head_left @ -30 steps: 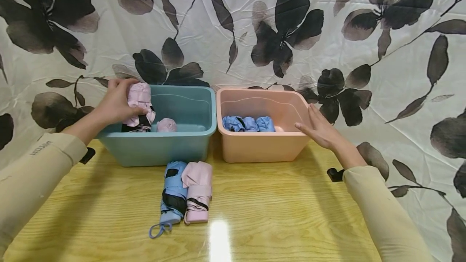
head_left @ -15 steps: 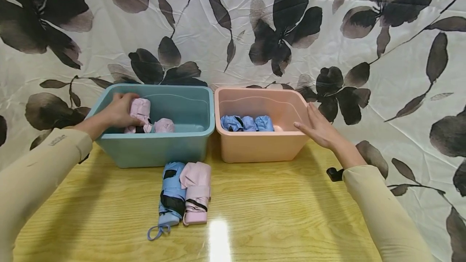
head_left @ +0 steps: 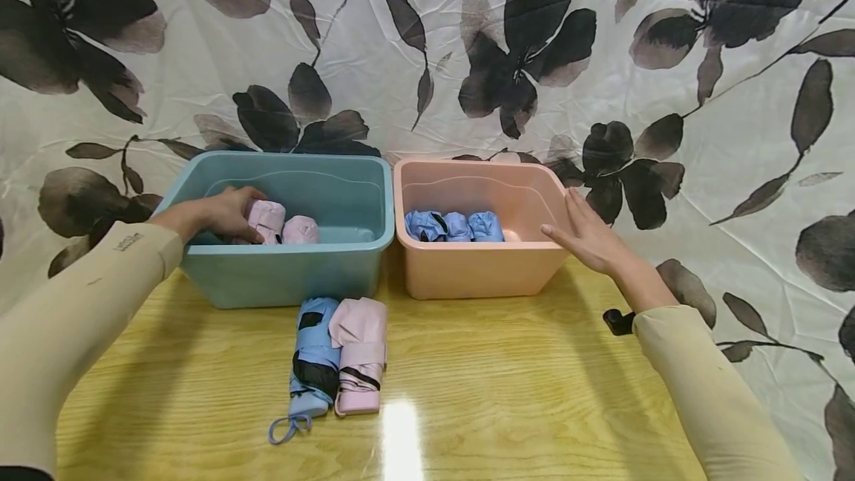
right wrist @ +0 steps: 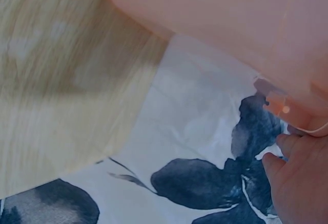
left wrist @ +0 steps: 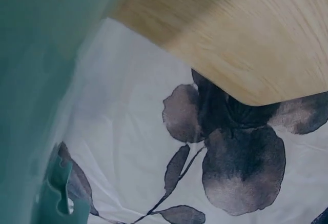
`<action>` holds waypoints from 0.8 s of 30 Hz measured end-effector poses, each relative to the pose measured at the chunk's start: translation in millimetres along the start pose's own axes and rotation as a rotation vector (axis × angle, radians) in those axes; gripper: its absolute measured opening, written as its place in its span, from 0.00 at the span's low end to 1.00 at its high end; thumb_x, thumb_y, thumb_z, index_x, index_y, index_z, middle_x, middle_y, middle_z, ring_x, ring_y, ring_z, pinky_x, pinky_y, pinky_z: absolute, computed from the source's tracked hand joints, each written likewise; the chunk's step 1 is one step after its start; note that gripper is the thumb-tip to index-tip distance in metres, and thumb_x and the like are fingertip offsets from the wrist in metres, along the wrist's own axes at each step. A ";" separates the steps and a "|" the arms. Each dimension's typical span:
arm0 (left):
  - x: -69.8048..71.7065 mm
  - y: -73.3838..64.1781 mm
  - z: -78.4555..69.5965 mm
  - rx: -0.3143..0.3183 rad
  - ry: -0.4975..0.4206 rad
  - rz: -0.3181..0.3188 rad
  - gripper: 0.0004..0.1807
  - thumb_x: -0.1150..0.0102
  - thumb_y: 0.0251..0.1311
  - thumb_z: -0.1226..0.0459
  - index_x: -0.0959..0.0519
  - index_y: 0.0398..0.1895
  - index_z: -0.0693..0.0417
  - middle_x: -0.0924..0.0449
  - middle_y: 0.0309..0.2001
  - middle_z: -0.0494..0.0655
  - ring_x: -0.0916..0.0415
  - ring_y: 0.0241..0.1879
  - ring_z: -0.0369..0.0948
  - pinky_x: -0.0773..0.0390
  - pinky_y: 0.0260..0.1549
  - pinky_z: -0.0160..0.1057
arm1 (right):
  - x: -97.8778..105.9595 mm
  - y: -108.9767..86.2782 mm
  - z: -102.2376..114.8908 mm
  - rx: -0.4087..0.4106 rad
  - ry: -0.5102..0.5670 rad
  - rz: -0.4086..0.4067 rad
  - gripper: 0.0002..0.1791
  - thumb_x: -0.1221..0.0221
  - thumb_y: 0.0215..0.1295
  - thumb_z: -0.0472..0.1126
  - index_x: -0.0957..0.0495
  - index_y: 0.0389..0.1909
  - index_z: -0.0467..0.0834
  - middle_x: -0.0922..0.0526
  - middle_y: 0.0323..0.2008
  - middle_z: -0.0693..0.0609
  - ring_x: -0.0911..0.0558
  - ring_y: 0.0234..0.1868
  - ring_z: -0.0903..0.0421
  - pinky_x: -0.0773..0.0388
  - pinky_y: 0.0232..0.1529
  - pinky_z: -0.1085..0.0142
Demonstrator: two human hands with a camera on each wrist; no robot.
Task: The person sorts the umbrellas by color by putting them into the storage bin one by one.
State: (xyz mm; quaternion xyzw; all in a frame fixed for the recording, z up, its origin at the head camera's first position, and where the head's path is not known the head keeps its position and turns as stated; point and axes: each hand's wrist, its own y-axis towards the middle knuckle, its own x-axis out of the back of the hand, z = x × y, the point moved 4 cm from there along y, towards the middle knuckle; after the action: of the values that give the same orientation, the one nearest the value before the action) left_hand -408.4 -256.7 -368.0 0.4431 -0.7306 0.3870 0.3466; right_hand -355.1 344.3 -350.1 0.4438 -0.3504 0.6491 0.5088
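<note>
My left hand (head_left: 230, 214) reaches inside the teal bin (head_left: 287, 277) and grips a pink folded umbrella (head_left: 269, 215) at the bin's left end. Against that umbrella's right side stands a second pink folded umbrella (head_left: 300, 229). The bin's front wall hides their lower parts, and the left wrist view has only the bin's side and no fingers. With its fingers straight, my right hand (head_left: 588, 236) rests at the right rim of the peach bin (head_left: 481, 271). Several blue folded umbrellas (head_left: 457, 227) stand in a row in that bin's left half.
On the wooden table (head_left: 494, 377), a blue folded umbrella (head_left: 315, 347) with a cord loop lies beside a pink one (head_left: 361, 362), in front of the teal bin. The two bins stand side by side before a flower-patterned cloth (head_left: 427, 36).
My left hand has lowered the pink umbrella into the teal bin and moved it slightly right, up to the other pink one. The right hand has stayed at the peach bin's rim.
</note>
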 end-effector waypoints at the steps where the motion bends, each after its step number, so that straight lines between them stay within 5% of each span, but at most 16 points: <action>1: -0.8 -0.1 1.1 -0.003 0.003 0.009 0.47 0.28 0.57 0.66 0.46 0.71 0.77 0.46 0.60 0.80 0.47 0.58 0.68 0.38 0.59 0.72 | 0.3 0.2 0.8 0.001 -0.002 0.001 0.55 0.55 0.77 0.69 0.72 0.83 0.38 0.74 0.84 0.43 0.67 0.83 0.39 0.62 0.79 0.37; 11: -6.3 -0.5 1.4 -0.027 0.059 0.042 0.43 0.30 0.54 0.68 0.40 0.69 0.77 0.41 0.59 0.83 0.42 0.60 0.71 0.36 0.60 0.72 | -0.1 -1.1 2.3 0.004 -0.006 0.015 0.55 0.55 0.78 0.68 0.72 0.82 0.38 0.75 0.84 0.43 0.68 0.83 0.39 0.63 0.79 0.37; 24: -6.7 1.0 6.4 0.074 0.021 0.071 0.42 0.29 0.62 0.60 0.38 0.71 0.76 0.35 0.64 0.80 0.34 0.56 0.66 0.34 0.64 0.73 | 0.7 -1.5 3.2 0.007 -0.011 0.004 0.55 0.55 0.77 0.69 0.71 0.82 0.37 0.72 0.84 0.41 0.67 0.83 0.39 0.62 0.79 0.37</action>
State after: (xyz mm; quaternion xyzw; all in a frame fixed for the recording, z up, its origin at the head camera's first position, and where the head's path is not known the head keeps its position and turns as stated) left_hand -407.8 -259.5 -376.9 0.4253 -0.7274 0.4306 0.3234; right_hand -353.0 342.0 -348.3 0.4485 -0.3520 0.6489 0.5039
